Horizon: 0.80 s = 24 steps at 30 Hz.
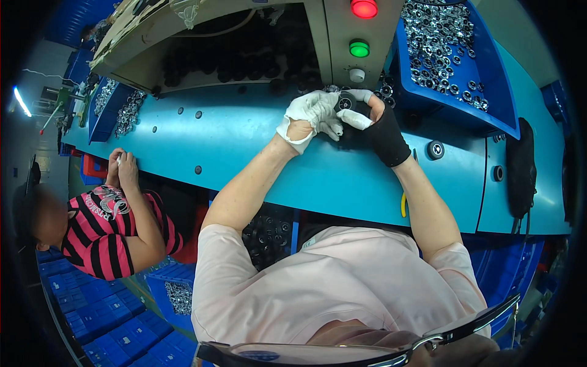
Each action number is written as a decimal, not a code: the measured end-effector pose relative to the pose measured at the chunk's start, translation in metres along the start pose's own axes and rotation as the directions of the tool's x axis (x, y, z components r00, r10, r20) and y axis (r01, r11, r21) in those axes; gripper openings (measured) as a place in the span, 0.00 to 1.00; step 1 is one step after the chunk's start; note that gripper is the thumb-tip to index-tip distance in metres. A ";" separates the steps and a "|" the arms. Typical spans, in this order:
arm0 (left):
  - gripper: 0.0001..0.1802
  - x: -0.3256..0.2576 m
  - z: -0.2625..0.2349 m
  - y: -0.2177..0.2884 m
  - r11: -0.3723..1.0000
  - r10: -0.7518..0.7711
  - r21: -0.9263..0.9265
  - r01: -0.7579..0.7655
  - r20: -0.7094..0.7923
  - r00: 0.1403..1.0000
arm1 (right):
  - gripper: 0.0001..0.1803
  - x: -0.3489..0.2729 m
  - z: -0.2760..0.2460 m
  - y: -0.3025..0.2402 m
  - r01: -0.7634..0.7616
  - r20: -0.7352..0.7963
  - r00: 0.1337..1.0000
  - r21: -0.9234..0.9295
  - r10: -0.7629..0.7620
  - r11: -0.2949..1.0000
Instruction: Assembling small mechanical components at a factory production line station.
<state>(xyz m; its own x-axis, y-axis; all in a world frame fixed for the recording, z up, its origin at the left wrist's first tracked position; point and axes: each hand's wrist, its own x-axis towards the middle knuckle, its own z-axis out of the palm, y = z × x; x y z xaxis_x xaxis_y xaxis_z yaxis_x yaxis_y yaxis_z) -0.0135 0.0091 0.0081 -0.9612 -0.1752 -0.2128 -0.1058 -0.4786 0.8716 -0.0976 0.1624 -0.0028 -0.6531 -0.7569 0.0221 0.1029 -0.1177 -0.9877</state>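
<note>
My left hand [310,114], in a white glove, and my right hand [378,125], in a black glove with white fingertips, meet over the blue worktable [244,134]. Between their fingers they hold a small round black part [345,103] with a silver centre. Both hands grip it from opposite sides, just below the machine's front panel. A similar round part [435,149] lies alone on the table to the right of my right wrist.
A blue bin [489,92] of several shiny metal rings stands at the right rear. Red [364,8], green [359,48] and white [357,75] buttons sit above my hands. A person in a striped shirt [110,232] works at the left. Black parts [269,235] fill a box under the table.
</note>
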 end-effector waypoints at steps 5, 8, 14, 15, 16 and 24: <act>0.19 0.003 -0.003 0.003 0.997 -0.080 -0.020 0.080 0.028 0.996 | 0.23 0.001 0.002 0.004 0.054 -0.031 0.998 -0.100 -0.058 0.994; 0.20 0.002 -0.005 0.001 0.993 -0.089 -0.072 0.092 0.046 0.995 | 0.25 0.000 0.003 0.004 0.081 -0.031 0.996 -0.109 -0.085 0.991; 0.19 0.003 -0.008 -0.002 0.991 -0.077 -0.106 0.085 0.075 0.994 | 0.24 -0.002 0.005 0.002 0.131 -0.044 0.989 -0.133 -0.138 0.982; 0.19 0.002 -0.007 -0.001 0.991 -0.078 -0.100 0.085 0.069 0.995 | 0.24 -0.002 0.004 0.003 0.128 -0.042 0.990 -0.130 -0.134 0.983; 0.19 0.002 -0.007 0.000 0.992 -0.081 -0.094 0.087 0.063 0.995 | 0.24 -0.002 0.004 0.003 0.126 -0.043 0.990 -0.130 -0.133 0.984; 0.20 0.004 -0.002 0.001 0.997 -0.080 0.003 0.080 -0.011 0.997 | 0.25 -0.005 0.008 -0.003 0.305 -0.029 0.932 -0.482 -0.363 0.822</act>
<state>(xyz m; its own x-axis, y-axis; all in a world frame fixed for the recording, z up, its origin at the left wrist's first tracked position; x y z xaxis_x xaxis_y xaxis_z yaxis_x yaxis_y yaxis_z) -0.0169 0.0065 0.0070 -0.9468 -0.1461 -0.2867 -0.1829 -0.4888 0.8530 -0.0884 0.1614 0.0011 -0.6675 -0.6437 0.3742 -0.4759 -0.0176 -0.8793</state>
